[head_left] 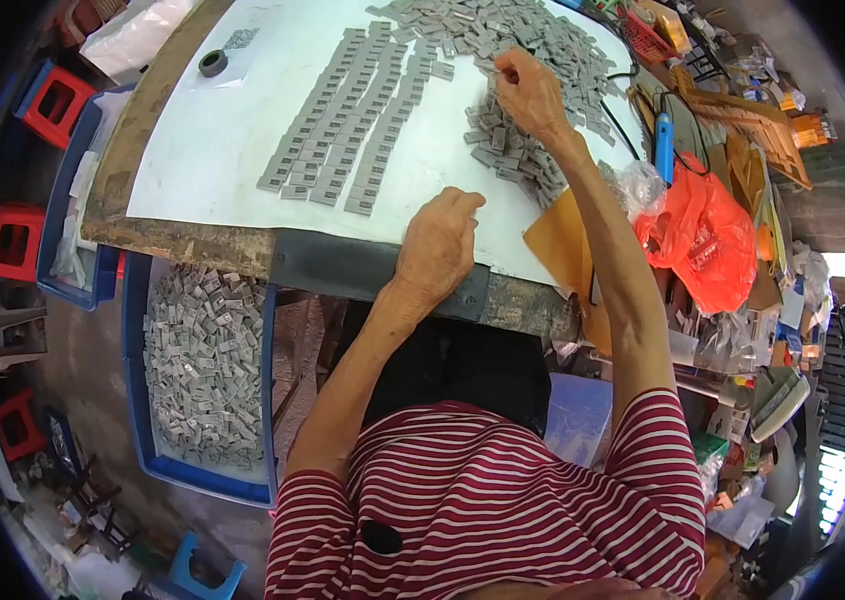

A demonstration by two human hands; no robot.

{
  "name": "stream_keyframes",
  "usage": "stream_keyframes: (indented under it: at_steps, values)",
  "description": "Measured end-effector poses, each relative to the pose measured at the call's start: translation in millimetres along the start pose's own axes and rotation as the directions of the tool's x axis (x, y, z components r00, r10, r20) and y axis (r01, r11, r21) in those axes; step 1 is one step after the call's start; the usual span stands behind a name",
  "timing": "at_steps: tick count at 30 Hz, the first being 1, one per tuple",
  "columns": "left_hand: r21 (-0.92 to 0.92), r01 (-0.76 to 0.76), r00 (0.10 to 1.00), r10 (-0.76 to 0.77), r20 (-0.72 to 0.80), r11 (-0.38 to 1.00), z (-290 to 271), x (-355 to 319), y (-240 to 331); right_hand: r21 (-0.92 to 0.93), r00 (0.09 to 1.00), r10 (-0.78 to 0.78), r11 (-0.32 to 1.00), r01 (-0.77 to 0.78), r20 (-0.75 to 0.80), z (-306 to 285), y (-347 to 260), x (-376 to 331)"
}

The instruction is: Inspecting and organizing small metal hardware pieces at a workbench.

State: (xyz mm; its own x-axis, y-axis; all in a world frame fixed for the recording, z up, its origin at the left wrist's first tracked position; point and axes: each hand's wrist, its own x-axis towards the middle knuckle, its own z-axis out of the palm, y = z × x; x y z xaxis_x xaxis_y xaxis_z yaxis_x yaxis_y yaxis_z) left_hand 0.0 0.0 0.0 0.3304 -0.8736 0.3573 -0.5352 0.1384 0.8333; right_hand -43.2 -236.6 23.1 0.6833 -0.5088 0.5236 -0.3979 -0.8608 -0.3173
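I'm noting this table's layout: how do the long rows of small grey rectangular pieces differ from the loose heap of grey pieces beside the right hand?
Arrangement: the long rows of small grey rectangular pieces run in orderly slanting columns, while the loose heap of grey pieces is jumbled.
Position: the rows lie further left on the flat white sheet; the heap lies right, by the right hand.
Both consist of small grey pieces.

On my feed I count one bare left hand (438, 247) and one bare right hand (535, 97), four slanting rows of small flat grey rectangular pieces (357, 120), one black ring-shaped roll (210, 72), one bright red plastic bag (711, 240) at right, two blue plastic crates (133, 380) and at least three red plastic stools (45, 131) at left.
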Motion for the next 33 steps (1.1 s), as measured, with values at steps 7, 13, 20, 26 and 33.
stream_keyframes:
  at_steps: [7, 13, 20, 26, 33]
  values:
    - [0.019, -0.042, 0.999, 0.042, -0.032, 0.999, 3, -1, 0, 0.012, 0.992, -0.010, 1.000, 0.009, 0.125, -9, 2, -20]
    - [0.020, -0.046, 0.998, 0.047, -0.034, 0.999, 3, -2, 0, -0.080, 0.973, -0.057, 0.994, 0.077, 0.224, -10, -12, -21]
    - [0.012, -0.049, 0.998, 0.049, -0.030, 0.999, 2, -1, 0, -0.118, 0.924, -0.129, 0.976, 0.182, 0.360, -10, -17, -17]
    - [0.016, -0.047, 0.998, 0.047, -0.028, 0.999, 2, 0, 0, -0.085, 0.920, -0.100, 0.986, 0.142, 0.378, -12, -17, -15]
    - [0.010, -0.059, 0.998, 0.060, -0.033, 0.998, 2, -1, 0, 0.054, 0.952, -0.143, 0.990, 0.134, 0.272, -18, -12, -19]
